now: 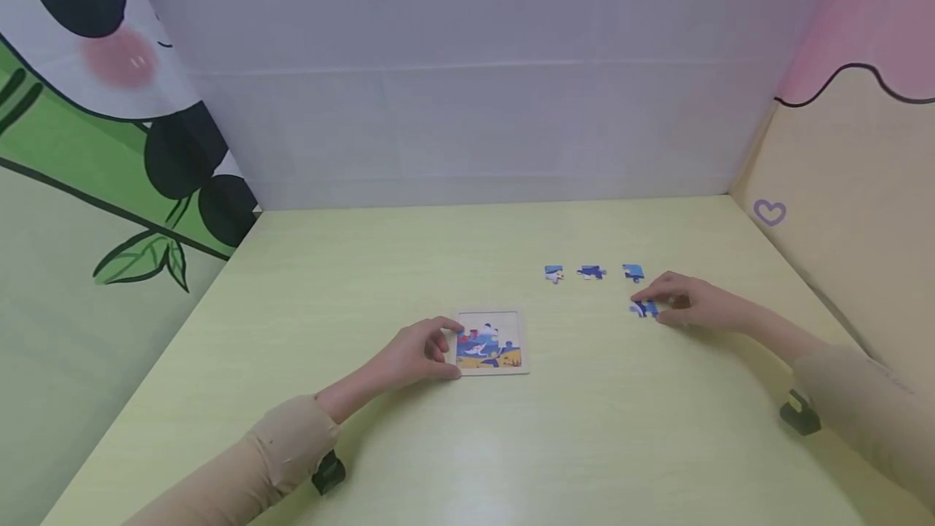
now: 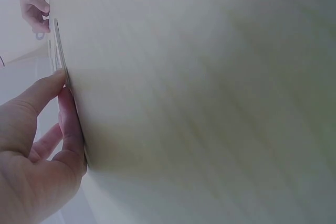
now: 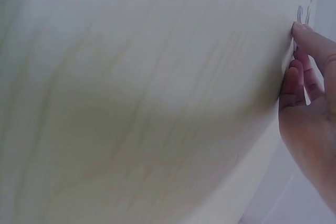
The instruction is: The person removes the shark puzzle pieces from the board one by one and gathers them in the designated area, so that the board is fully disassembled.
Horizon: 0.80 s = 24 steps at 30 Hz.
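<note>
A square jigsaw tray (image 1: pixel 524 347) lies flat on the table, partly filled with pieces forming a blue and sandy sea picture. Its upper and right parts show bare backing. The left hand (image 1: pixel 418 354) grips the tray's left edge, thumb at the lower corner and forefinger higher up; in the left wrist view the same hand (image 2: pixel 47 150) holds the thin edge. To the right, the right hand (image 1: pixel 690 301) pinches a blue and white jigsaw piece (image 1: pixel 644 309) at the table surface between thumb and forefinger. In the right wrist view that hand (image 3: pixel 315 77) mostly hides the piece.
Behind the right hand lie three loose jigsaw pieces in a row: a blue and white one (image 1: pixel 554 273), a dark blue one (image 1: pixel 591 272) and a blue one (image 1: pixel 633 272). The pale table (image 1: pixel 329 266) meets a fabric wall (image 1: pixel 475 136) at the back.
</note>
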Motion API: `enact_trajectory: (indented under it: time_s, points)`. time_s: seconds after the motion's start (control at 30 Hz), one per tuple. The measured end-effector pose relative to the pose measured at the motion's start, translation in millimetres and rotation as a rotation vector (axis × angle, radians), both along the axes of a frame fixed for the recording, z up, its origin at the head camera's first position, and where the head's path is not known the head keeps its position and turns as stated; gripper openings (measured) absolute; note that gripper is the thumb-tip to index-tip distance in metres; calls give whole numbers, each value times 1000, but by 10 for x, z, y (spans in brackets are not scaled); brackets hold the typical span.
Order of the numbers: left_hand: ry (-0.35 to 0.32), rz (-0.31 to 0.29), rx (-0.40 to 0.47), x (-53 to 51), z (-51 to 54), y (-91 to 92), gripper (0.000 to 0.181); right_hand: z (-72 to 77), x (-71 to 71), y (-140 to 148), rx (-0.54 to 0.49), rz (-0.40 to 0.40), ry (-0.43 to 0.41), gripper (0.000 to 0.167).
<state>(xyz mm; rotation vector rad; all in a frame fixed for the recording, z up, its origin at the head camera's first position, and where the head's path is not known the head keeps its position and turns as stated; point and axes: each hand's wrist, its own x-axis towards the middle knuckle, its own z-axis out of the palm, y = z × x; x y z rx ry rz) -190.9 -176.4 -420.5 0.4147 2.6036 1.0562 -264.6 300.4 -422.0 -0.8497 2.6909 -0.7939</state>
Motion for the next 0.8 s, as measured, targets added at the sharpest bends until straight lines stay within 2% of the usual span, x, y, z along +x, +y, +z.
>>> enact_trajectory:
  time_s: [0.27,0.8]
  points:
    - [-2,3,5,10,18,3,63,28,5,-1,-40,-8,-33,39]
    - [4,-2,0,10,8,0,63,45,7,-5,-33,-24,-61,40]
